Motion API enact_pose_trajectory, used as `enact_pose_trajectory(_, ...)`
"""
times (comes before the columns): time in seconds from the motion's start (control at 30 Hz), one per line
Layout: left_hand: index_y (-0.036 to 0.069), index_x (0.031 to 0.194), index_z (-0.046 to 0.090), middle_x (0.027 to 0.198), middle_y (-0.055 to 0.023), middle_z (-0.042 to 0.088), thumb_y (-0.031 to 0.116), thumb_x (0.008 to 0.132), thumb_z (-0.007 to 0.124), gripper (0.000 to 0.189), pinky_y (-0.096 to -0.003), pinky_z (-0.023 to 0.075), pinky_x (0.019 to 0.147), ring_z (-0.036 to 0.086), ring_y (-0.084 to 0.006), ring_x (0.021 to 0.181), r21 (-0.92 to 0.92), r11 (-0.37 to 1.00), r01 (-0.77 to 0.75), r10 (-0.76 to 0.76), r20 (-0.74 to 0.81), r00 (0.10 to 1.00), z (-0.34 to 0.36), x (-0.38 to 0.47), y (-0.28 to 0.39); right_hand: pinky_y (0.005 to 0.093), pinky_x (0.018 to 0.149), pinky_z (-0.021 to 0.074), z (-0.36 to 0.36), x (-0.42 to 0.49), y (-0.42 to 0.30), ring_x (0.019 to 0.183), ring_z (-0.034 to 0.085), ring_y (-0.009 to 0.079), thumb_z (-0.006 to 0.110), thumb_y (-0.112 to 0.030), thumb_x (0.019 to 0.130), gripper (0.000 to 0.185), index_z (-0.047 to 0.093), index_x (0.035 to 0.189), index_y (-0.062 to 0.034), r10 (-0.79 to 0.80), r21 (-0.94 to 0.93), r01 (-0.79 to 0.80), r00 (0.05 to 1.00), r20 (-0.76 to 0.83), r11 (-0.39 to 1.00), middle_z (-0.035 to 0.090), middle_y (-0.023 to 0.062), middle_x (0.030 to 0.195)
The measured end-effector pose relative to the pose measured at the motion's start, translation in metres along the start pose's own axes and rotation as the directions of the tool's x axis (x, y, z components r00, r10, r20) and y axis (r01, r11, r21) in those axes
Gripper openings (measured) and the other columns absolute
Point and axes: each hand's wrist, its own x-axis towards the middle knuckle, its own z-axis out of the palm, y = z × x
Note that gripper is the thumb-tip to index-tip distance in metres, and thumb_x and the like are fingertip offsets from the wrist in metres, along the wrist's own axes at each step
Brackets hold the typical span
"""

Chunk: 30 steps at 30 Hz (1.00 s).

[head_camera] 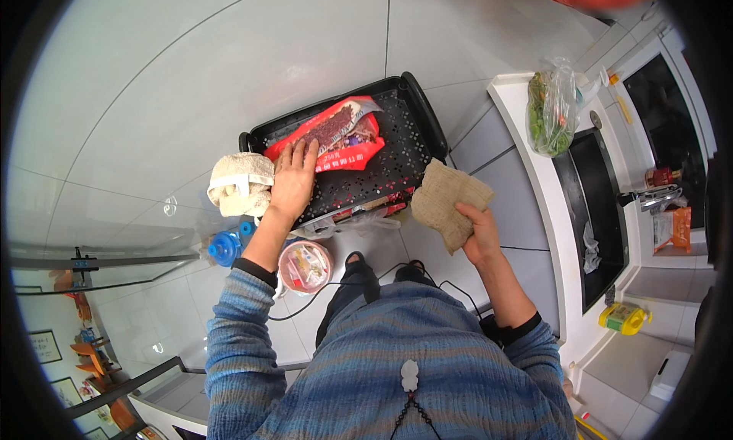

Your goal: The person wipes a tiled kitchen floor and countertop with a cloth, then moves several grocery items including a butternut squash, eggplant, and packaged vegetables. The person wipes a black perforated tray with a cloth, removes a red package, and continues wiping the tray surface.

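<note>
A black perforated plastic rack tray stands before me, with a red printed food packet lying in it. My left hand is palm down with its fingertips at the packet's lower left part; whether it presses on the packet or only rests there, I cannot tell. Beside that hand, a bunched cream towel sits at the tray's left corner. To the right of the tray, my right hand holds a folded beige cloth between thumb and fingers. More packets show beneath the tray's near edge.
A pink waste bin and a blue-capped bottle stand on the floor at left. At right, a white counter bears a clear bag of green vegetables and a black sink. A cable runs near my feet.
</note>
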Motion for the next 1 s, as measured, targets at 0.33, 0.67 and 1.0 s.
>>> enact_pose_trajectory(0.33, 0.006, 0.138, 0.038, 0.134, -0.0196, 0.046, -0.004, 0.076, 0.059, 0.067, -0.0441, 0.0394, 0.102, 0.043, -0.0380, 0.126, -0.220, 0.975, 0.023, -0.078, -0.248, 0.966, -0.070, 0.016, 0.028, 0.0383, 0.093, 0.0477, 0.012, -0.004, 0.003, 0.110, 0.056, 0.0240, 0.061, -0.005, 0.083, 0.047, 0.047, 0.128, -0.0007, -0.017, -0.041, 0.019, 0.999, 0.029, 0.999, 0.056, 0.0108, 0.122)
enact_pose_trajectory(0.67, -0.001, 0.131, 0.046, 0.115, -0.0258, 0.058, 0.002, 0.087, 0.056, 0.045, -0.0357, 0.0455, 0.089, 0.059, -0.0352, 0.106, -0.631, 0.754, 0.185, -0.495, -0.359, 0.791, -0.145, -0.015, 0.021, 0.0316, 0.085, 0.0450, 0.068, 0.017, -0.009, 0.100, 0.058, 0.0184, 0.061, -0.017, 0.087, 0.035, 0.056, 0.114, 0.0052, -0.300, -0.506, 0.314, 0.947, 0.113, 0.803, 0.062, 0.0144, 0.111)
enact_pose_trajectory(1.0, 0.002, 0.128, 0.045, 0.121, -0.0100, 0.058, 0.023, 0.096, 0.055, 0.040, -0.0373, 0.0485, 0.092, 0.059, -0.0196, 0.107, -0.950, -0.173, -0.259, -0.796, -0.021, 0.605, -0.127, -0.062, -0.044, 0.0658, 0.099, 0.0254, 0.120, 0.120, 0.053, 0.138, 0.015, 0.0424, 0.058, -0.030, 0.086, 0.047, 0.055, 0.123, -0.0002, -0.379, -0.894, 0.229, 0.844, 0.380, -0.385, 0.022, 0.0140, 0.151)
